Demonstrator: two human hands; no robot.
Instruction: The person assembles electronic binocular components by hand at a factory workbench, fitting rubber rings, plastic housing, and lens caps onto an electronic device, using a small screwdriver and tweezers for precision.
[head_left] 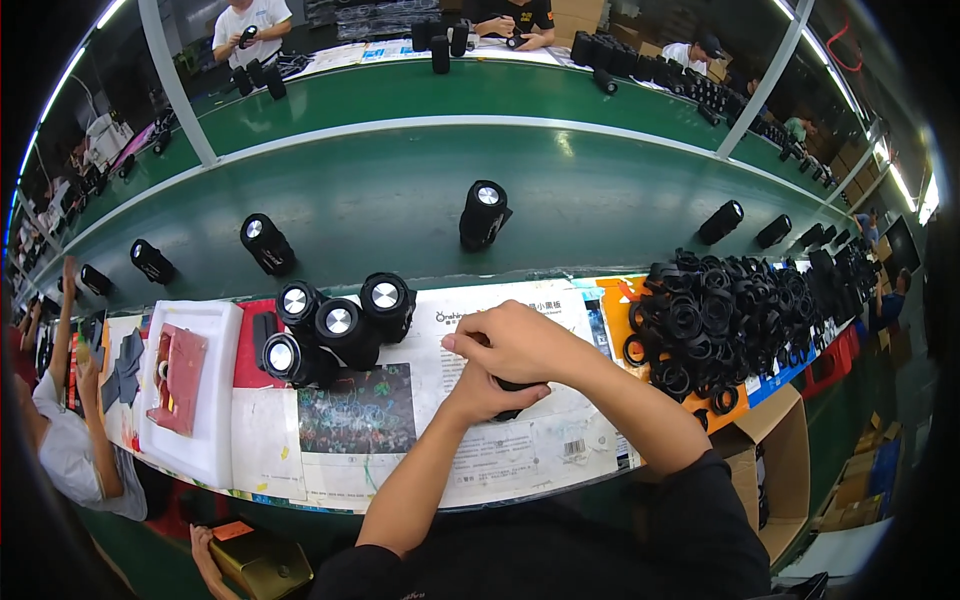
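Over the middle of the worktable, my left hand [488,396] is closed round a black cylindrical speaker [512,384], of which only dark bits show between and below the fingers. Directly above it, my right hand [508,338] is bent over the speaker's upper end with its fingers curled in; what they grip is hidden. Left of my hands stands a cluster of several black cylindrical speakers [340,322] with round silver tops. To the right lies a big heap of black rings and straps [700,315] on an orange sheet.
Beyond the table runs a green conveyor belt [380,190] carrying spaced black speakers [484,215]. At left sits a white foam tray [220,390] with a red block [180,380]. An open cardboard box [785,470] stands low at right. Co-workers sit left and across the belt.
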